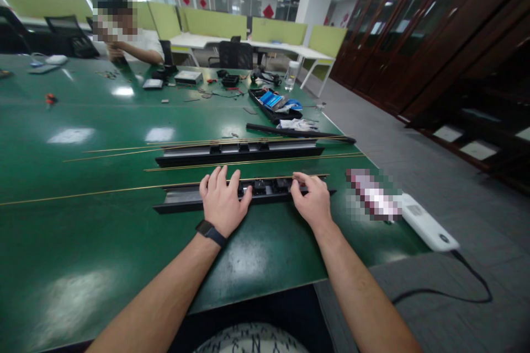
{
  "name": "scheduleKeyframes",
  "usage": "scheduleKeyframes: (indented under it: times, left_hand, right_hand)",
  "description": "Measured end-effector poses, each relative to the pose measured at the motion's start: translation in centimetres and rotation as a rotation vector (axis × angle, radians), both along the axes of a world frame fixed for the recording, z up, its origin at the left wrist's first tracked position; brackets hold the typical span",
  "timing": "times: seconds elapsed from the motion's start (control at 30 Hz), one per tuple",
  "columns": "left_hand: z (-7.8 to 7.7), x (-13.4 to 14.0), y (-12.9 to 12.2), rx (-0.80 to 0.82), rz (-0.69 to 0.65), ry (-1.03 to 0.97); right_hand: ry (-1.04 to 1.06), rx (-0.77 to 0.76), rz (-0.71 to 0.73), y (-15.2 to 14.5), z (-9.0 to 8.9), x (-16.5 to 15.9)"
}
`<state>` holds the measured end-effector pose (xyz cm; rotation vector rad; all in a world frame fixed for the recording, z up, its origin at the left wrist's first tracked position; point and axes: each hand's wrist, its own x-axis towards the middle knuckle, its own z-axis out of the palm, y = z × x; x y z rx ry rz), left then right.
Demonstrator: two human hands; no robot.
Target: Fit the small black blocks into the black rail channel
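A black channel-shaped profile (178,209) with a silvery inside lies across the green table in front of me, with several black blocks (281,184) set in it. Along its far edge runs a long, thin gold-coloured rod (103,192), reaching well out to the left. My left hand (223,201) rests over the profile with fingers spread, the fingertips at the rod and the thumb beside the blocks. Near the profile's right end, my right hand (313,199) has thumb and forefinger curled together at the rod; the exact contact is partly hidden.
Behind lies a second similar profile (240,155) with more thin rods around it. A black strip (302,133), white gloves (297,124) and a black tray (269,107) are farther back. A white power bank (428,223) overhangs the right edge. Someone (141,49) sits across the table (103,253).
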<state>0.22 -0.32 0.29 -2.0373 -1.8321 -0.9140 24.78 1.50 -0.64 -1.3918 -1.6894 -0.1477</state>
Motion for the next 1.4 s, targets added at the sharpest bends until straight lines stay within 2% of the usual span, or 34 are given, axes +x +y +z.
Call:
scheduleKeyframes:
  times: [0.13,0.4,0.7,1.03,1.4]
  left_hand:
    - [0.06,0.02,-0.01,-0.001,-0.003,0.001]
    - [0.02,0.07,-0.03,0.004,0.003,0.012]
    - [0.20,0.08,-0.11,-0.009,0.006,0.018]
    - [0.22,0.10,-0.14,-0.014,0.003,0.004]
    - [0.13,0.07,-0.13,-0.021,-0.007,-0.028]
  right_hand:
    - [0.013,-0.005,-0.003,0.00,0.04,0.01]
    - [-0.009,-0.014,0.166,-0.35,0.28,-0.39]
    - [-0.011,-0.013,0.075,-0.02,-0.02,-0.09]
    - [-0.025,-0.040,0.170,-0.45,0.38,-0.52]
    - [0.004,-0.018,0.091,-0.22,0.31,-0.21]
